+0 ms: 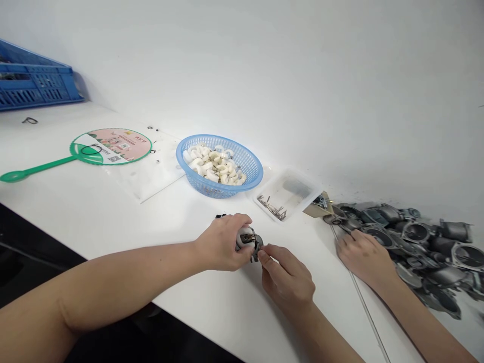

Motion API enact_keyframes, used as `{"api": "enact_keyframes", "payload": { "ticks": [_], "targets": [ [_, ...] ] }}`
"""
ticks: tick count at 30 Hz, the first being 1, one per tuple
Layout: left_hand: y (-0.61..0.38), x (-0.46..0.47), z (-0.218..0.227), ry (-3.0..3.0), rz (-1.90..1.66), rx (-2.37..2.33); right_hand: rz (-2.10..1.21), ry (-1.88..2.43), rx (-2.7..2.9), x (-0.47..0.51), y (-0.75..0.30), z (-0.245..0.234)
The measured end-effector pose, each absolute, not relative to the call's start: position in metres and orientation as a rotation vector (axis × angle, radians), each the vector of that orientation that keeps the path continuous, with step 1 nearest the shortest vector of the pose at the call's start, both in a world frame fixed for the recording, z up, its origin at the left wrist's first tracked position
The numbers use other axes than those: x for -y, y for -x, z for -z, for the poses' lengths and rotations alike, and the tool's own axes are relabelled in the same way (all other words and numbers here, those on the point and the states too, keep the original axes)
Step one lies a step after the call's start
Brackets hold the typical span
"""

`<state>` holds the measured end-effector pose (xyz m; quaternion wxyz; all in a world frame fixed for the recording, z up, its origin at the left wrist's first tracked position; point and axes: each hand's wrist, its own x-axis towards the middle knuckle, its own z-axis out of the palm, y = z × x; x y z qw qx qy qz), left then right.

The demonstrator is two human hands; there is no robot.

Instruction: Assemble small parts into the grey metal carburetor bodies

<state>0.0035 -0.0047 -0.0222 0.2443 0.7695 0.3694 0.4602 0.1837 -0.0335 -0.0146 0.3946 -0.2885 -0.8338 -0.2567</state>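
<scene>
The left hand (221,243) is clamped around a small metal casting (250,244), near the table's (113,217) front edge. The right hand (287,280) pinches the casting, thumb and fingers together. A co-worker's hand (363,258) rests on a heap of castings (416,242) at the right. Along the back edge stand a blue basket (219,138) of white rings (214,166) and a clear tray (293,189) of pins (271,207).

Part (247,241) in my left hand (221,243) mostly hidden by fingers; my right fingertips (264,256) cover its edge, anything between them too small to tell. Blue crate (36,80) cut off by left edge. Metal castings (427,247) run past right edge, some under co-worker's hand (363,258). Pins (271,207) in tray (298,184) too small to count. Print on fan (111,146) too blurred to read.
</scene>
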Motion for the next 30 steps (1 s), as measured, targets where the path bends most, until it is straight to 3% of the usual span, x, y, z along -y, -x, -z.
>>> {"api": "enact_keyframes", "payload": {
  "ticks": [30],
  "targets": [
    [-0.0038,0.0057,0.0199,-2.084,-1.246,-1.021,0.741,0.716,2.101,0.0335,-0.1835,0.0174]
  ]
}}
